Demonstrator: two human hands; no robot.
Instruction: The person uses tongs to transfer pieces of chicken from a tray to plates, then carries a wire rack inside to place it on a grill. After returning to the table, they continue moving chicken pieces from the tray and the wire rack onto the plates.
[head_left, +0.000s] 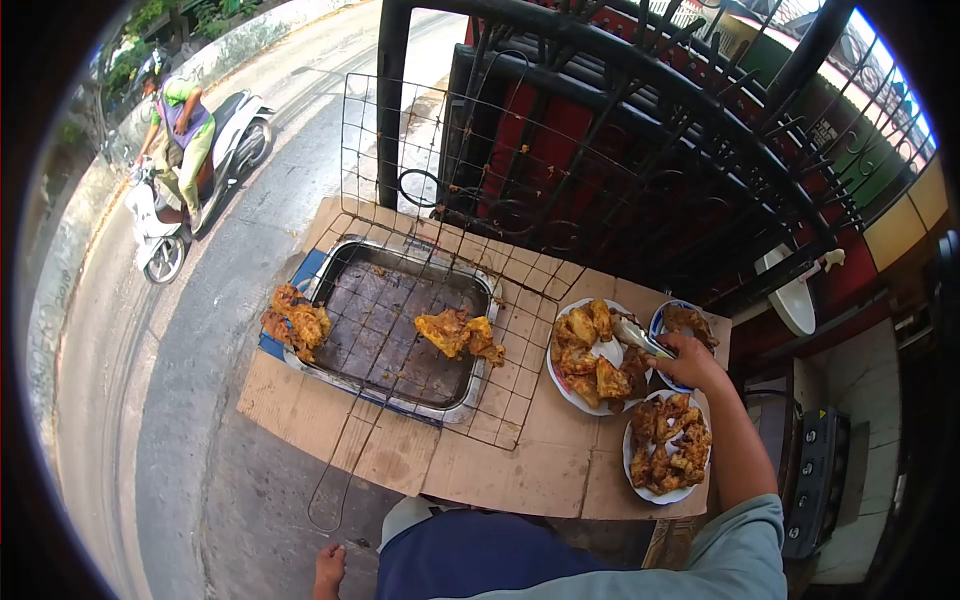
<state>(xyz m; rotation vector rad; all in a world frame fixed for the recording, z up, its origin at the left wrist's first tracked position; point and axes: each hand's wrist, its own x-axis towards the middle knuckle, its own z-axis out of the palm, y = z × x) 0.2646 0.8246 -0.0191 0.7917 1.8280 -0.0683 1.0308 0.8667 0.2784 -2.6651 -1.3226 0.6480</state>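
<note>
My right hand (690, 362) is closed around a pair of metal tongs (640, 335). The tong tips reach over a large white plate (556, 386) of browned chicken pieces (613, 378). Just behind the hand is a smaller blue-rimmed plate (657, 322) with darker meat on it. Nearer my body stands a scalloped white plate (629, 465) heaped with more browned chicken. A hinged wire grill rack (518, 405) lies opened over a metal tray (465, 408), with chicken at its middle (455, 333) and left end (296, 322). My left hand (330, 568) hangs low beside my body, fingers curled, nothing visible in them.
Cardboard (470, 470) covers the table. The rack's raised half leans by a black metal gate (620, 90). A stove with knobs (815, 470) stands at the right, a white basin (795, 295) behind it. On the road at left, a person rides a white scooter (160, 225).
</note>
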